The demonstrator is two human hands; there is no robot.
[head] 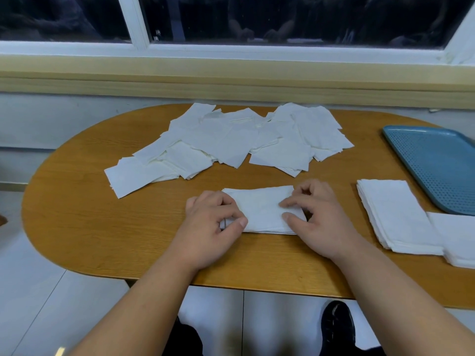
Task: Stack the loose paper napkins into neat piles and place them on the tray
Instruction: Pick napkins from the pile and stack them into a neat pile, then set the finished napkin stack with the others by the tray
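**Hands square a small napkin pile (262,209) on the tabletop (77,201), left of the tray (437,163).**
Left hand (213,217) and right hand (316,217) each pinch one end, grip clamped on paper. Finished piles (395,214) wait beside the tray, none visibly on it. Many loose napkins (226,140) remain farther left.

We note an oval wood-grain tabletop (77,227) set close to a pale wall (51,119) under a yellowish sill (231,73) and a white-framed window (282,16) with dark panes, standing over a floor (33,291) of light grey tiles.
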